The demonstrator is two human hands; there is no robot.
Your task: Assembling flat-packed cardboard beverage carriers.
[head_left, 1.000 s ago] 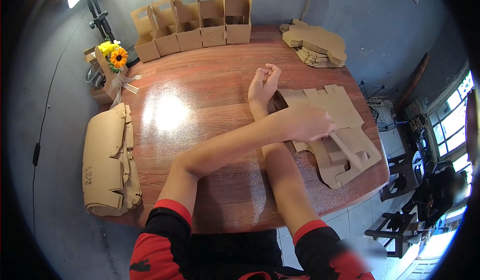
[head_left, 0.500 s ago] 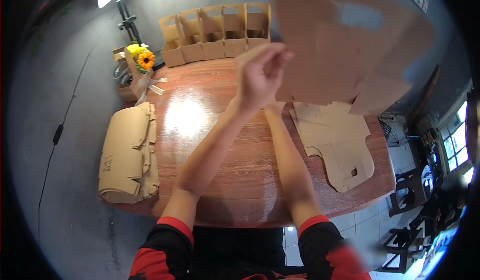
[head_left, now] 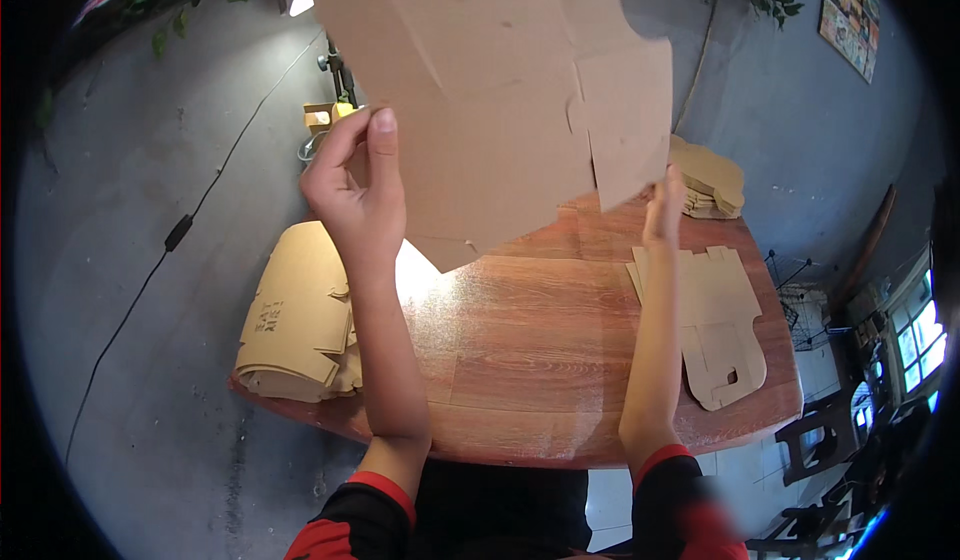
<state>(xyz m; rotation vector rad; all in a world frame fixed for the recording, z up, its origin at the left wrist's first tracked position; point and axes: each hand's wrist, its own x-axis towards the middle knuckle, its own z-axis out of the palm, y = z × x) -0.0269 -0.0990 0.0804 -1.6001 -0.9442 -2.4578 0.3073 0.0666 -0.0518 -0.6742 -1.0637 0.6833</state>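
Note:
A large brown cardboard cutout point(head_left: 490, 150) with creases, slits and a cut-out near its top is raised in front of me above the table. My left hand point(head_left: 360, 185) pinches its left edge between thumb and fingers. At the lower right corner, beside a side flap, my right hand point(head_left: 664, 210) grips the edge; most of its fingers are behind the board or seen edge-on. The cutout hides the back middle of the table.
A curved stack of cardboard blanks point(head_left: 290, 310) lies at the table's left. Flat cutouts point(head_left: 722, 330) rest on the right, with another cardboard stack point(head_left: 710, 175) behind them. A lamp stand point(head_left: 340, 80) and a small yellow-topped box point(head_left: 322, 116) stand at the back left. The reddish wooden table point(head_left: 530, 360) has a curved front edge.
The cardboard cutout has moved left from the upper right and now hangs in front of me. My left hand has come onto its left edge, and my hands are farther apart. The view has shifted.

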